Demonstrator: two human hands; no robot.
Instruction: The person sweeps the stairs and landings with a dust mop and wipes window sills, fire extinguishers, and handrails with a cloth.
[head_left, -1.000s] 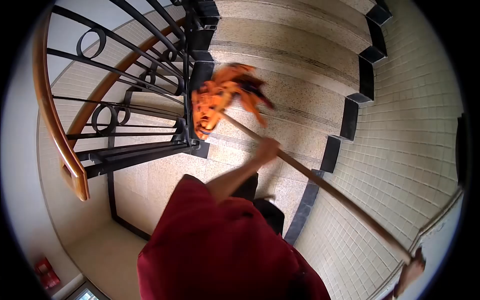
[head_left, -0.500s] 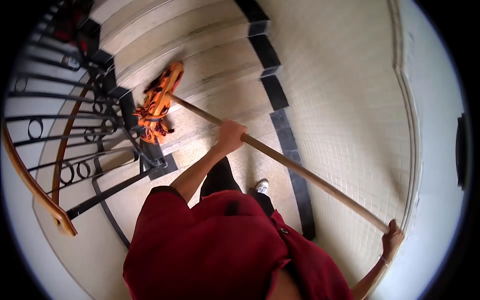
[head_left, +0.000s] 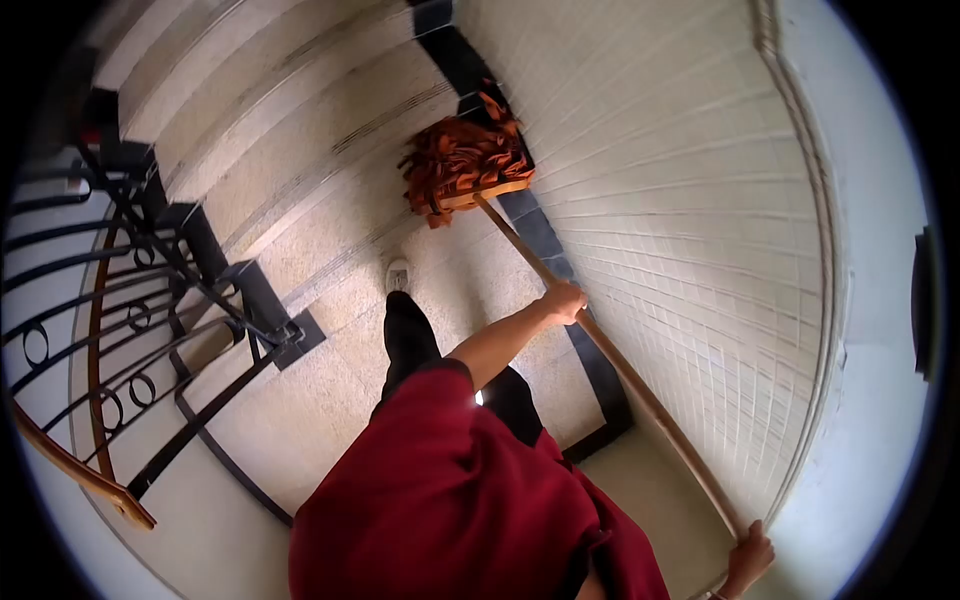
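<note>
Red garment (head_left: 450,500): worn by the person, nearest item, filling the lower middle of the view.

Right hand (head_left: 751,558): closed around the upper end of the handle, fingers curled; low at the right, in front of the pale wall.

Wooden mop handle (head_left: 655,407): long, round, brown; runs slantwise from the right hand, past the left, to the mop head.

Left hand (head_left: 564,302): closed around the handle between its upper end and the mop head; bare forearm extended from a short sleeve.

Black trousers (head_left: 407,340) and light shoe (head_left: 398,276): one leg forward, the shoe on the speckled landing floor (head_left: 290,420), near the lowest step.

Railing (head_left: 205,418): black metal with ring ornaments and a wooden handrail (head_left: 80,472), at the left, well apart from the mop.

Mop head (head_left: 465,155): orange and black cloth strips, bunched and fanned beyond a wooden crossbar (head_left: 500,189); lies at the wall side by the foot of the stairs, partly over the black edging (head_left: 535,235). Contact with the tiled wall (head_left: 640,180) cannot be told.

Change noted: the mop head shifts from the railing side to the wall side, both hands keeping hold. Judged effect: the strips now serve the wall-side corner, leaving the railing side out of contact.

Stairs (head_left: 330,120): pale speckled treads with dark grooved lines, rising beyond.
</note>
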